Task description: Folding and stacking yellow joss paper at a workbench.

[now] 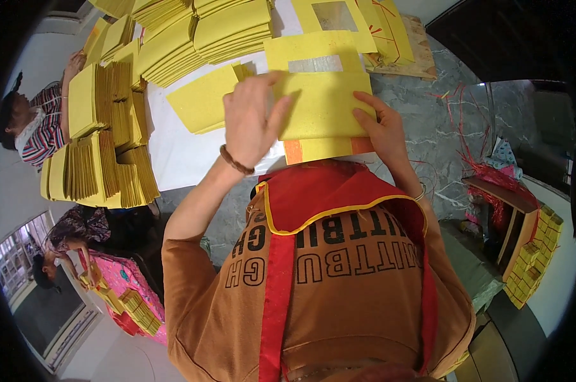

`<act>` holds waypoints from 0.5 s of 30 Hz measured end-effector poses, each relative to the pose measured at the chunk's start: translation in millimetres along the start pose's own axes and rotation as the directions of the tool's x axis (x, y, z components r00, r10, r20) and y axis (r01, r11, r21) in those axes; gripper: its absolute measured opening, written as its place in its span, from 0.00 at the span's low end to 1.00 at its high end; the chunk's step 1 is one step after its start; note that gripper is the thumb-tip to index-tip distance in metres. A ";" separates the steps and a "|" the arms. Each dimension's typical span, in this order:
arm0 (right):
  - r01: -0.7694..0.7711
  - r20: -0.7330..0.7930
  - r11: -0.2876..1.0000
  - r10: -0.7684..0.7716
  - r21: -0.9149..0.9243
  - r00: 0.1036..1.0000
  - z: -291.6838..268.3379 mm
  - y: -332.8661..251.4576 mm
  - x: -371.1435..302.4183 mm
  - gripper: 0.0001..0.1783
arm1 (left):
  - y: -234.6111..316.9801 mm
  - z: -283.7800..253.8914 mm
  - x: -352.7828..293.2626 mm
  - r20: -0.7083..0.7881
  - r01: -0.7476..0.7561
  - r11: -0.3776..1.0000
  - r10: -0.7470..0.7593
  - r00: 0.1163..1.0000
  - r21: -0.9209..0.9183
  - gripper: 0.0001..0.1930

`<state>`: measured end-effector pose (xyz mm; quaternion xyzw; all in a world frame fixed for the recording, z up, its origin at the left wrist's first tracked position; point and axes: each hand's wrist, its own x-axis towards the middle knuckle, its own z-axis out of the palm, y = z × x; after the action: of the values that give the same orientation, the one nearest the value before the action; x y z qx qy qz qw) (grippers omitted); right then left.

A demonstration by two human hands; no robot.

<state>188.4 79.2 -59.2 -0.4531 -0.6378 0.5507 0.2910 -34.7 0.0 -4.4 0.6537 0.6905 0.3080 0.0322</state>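
Far to the left of the grip, a person in a striped top (36, 130) leans over the white work table (179, 153), an arm resting on upright bundles of yellow paper sheets (103, 143) packed along that edge. Below them, another person in a pink patterned garment (119, 280) bends over a small stack of yellow paper (141, 312), beside a pale floor and a glazed door at the lower left rim.

Nearer the grip, fanned stacks of yellow paper (199, 35) cover the far side of the table, and a loose yellow sheet (202, 99) lies just left of the left hand.

The left hand (249, 121), a brown bead bracelet at its wrist, lies flat with fingers spread on the left edge of a folded yellow paper sheet (326, 105), pressing on it rather than pinching it. The right hand (380, 124) has its fingers extended on the sheet's right edge, thumb side toward the body; whether the thumb is tucked under cannot be told. The sheet lies between the two hands atop a pile with an orange-edged sheet (329, 149) showing just below it, directly above the red, yellow-trimmed apron (326, 191).

Beyond the grip lies a yellow sheet with a silver foil square (316, 60). To the right is grey marbled floor (428, 134), red string (472, 153), and a wooden box beside stacked yellow bricks of paper (533, 254).
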 end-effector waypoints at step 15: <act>0.009 -0.041 1.000 -0.010 -0.025 0.999 2.7 8.8 2.3 0.17 | 26.6 41.6 -17.7 0.407 -0.391 0.920 0.353 0.842 0.010 0.34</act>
<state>187.3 79.9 -68.6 -0.4649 -0.6405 0.5320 0.3009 10.0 -1.6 -31.9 0.8246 0.5430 0.1369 0.0808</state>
